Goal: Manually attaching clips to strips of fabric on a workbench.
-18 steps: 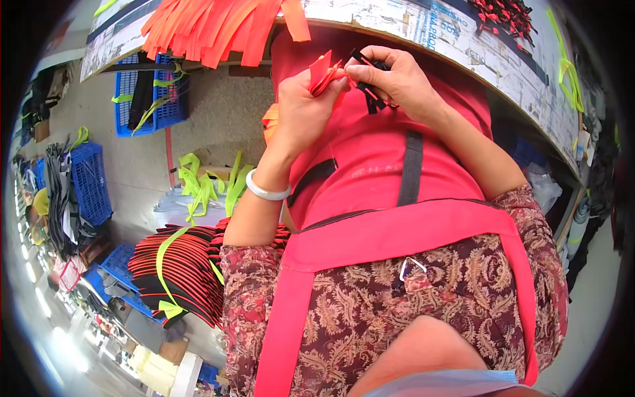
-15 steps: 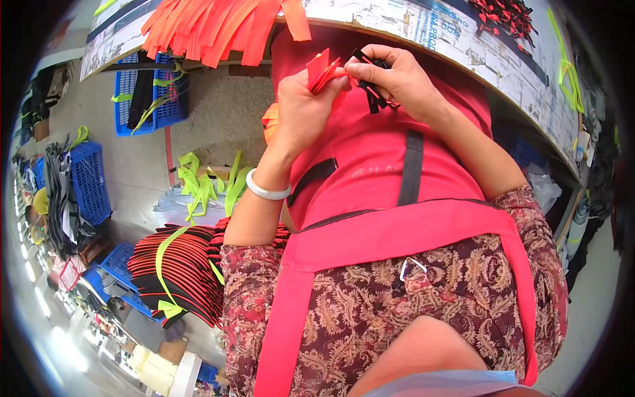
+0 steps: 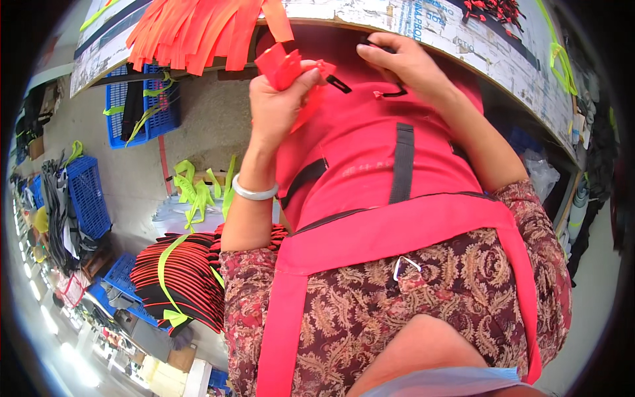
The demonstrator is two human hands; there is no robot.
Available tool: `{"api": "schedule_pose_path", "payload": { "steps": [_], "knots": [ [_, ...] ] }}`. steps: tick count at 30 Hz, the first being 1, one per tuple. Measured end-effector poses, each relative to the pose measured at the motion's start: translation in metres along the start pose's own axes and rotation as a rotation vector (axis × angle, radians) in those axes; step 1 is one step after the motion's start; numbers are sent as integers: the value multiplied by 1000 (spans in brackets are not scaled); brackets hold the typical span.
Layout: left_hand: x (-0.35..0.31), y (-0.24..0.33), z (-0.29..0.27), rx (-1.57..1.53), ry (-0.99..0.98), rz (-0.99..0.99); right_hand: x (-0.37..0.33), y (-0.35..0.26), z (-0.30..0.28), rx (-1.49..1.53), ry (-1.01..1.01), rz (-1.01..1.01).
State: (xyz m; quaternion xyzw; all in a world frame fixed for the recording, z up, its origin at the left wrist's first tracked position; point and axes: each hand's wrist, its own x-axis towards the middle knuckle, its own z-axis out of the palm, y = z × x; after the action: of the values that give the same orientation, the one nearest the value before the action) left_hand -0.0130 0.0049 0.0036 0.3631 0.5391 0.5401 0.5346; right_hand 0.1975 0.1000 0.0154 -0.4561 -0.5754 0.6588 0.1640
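My left hand (image 3: 276,109) is closed round a bunch of bright orange-red webbing strips (image 3: 281,68), their ends standing up past the fingers. A small black plastic buckle (image 3: 338,84) shows just right of that bunch; it seems joined to a strip end. My right hand (image 3: 417,69) is apart from the left, with its fingers curled over black pieces (image 3: 377,46), partly hidden. A thin black piece with a red tip (image 3: 395,92) hangs below that hand. Both hands are above the pink-red apron (image 3: 360,149) on my lap, close to the bench edge.
Orange strips (image 3: 198,33) overhang the worktop (image 3: 344,10). Small red-and-black parts (image 3: 493,14) lie at its far right. Left of me are blue crates (image 3: 89,198), a yellow-tied stack of black-and-red pieces (image 3: 175,278) and neon yellow straps (image 3: 195,192). A neon strap (image 3: 562,69) hangs right.
My hands were together and have moved apart, the left going left and the right slightly up. A black buckle now shows by the strips in the left hand.
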Motion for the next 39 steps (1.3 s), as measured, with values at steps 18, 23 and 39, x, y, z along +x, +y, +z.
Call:
{"api": "schedule_pose_path", "payload": {
  "steps": [18, 23, 39],
  "knots": [
    [-6, 3, -16, -8, -32, -87, -16, -2, -46, -212, -612, 83],
    [-12, 34, -7, -10, -98, -51, -17, 0, -30, 570, -818, -188],
    [0, 41, 10, -123, -160, -14, -10, -25, 22, 187, 56, -245]
  ]
}}
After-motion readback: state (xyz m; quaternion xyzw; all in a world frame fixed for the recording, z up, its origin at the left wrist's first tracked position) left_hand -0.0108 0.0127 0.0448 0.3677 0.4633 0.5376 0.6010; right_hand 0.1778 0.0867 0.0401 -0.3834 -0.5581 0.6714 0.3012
